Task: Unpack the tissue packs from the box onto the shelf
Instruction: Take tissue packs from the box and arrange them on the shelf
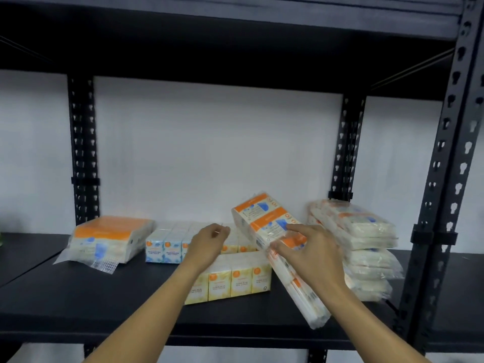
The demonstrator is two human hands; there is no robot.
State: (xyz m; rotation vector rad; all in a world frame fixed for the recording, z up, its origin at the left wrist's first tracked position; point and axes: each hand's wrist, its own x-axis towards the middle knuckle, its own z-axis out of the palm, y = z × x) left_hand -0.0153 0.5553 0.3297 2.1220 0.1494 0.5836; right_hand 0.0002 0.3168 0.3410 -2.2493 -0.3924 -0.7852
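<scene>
On the black shelf (78,292) several lots of tissue packs are laid out against a white wall (209,153). The right hand (311,255) holds a long orange-and-white bundle of tissue packs (264,221), fingers spread over its front face and the thumb seemingly tucked at its lower side; the bundle is tilted, its top leaning toward the back of the shelf and its clear plastic tail (314,313) reaching down to the front edge. The left hand (207,242) hovers just left of that bundle, over the middle of the shelf, with fingers loosely curled and nothing in them that I can make out, though the view there is somewhat blurred. Below the left hand stands a row of small yellow packs (241,281), close to the front edge, and behind it a row of small blue packs (165,247) runs toward the left. Near the left end of the shelf lies a flat orange-topped bundle (110,237) with its plastic flap hanging toward the front. At the right end, beside the perforated black upright (445,179), a stack of wrapped bundles (366,247) stands several layers high, just behind the right hand. The box is out of view.
</scene>
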